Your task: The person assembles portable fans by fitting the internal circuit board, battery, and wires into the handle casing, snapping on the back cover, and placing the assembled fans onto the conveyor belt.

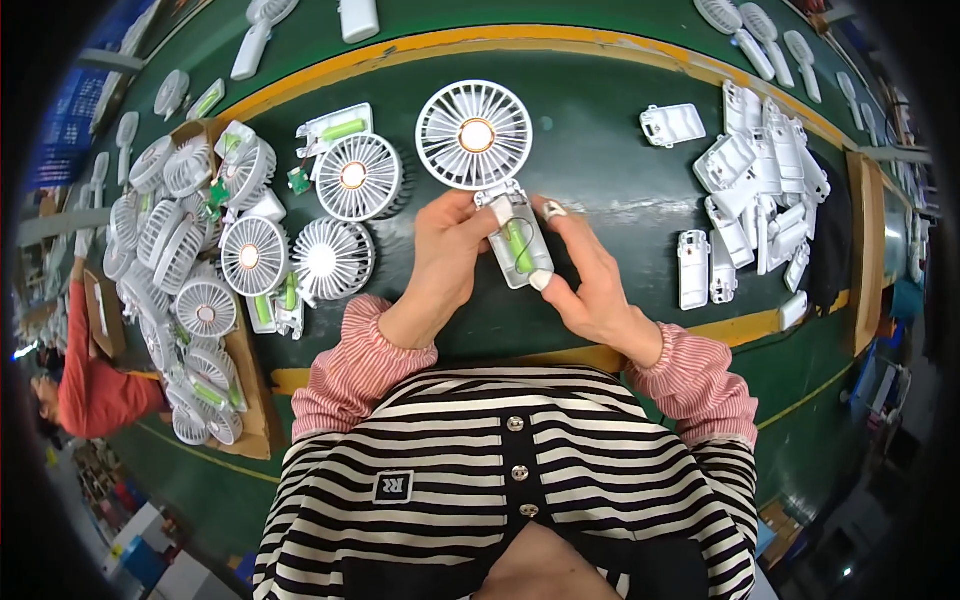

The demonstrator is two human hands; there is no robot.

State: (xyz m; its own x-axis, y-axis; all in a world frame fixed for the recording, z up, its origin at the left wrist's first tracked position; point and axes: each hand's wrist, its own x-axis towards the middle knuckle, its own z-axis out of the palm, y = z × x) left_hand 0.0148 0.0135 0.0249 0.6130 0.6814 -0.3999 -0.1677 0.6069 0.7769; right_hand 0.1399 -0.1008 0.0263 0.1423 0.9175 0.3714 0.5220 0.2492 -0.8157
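A white handheld fan (450,125) lies in front of me with its round grille pointing away and its handle toward me. The handle's casing (533,225) is uncovered, showing a green battery (519,246) and a thin dark wire. My left hand (440,255) is closed on the upper left of the handle, thumb across it near the neck. From the other side, my right hand (595,285) grips the casing, its thumb at the lower end and its index finger near the top. White tips cover some right fingers.
At left, a cardboard box (262,425) holds many fan heads with batteries. Several loose fans (358,178) lie beside it. White handle covers (735,160) are heaped at right, near another cardboard edge (866,250). Across the yellow ledge lie more fans (255,45). A person in red (100,390) works at far left.
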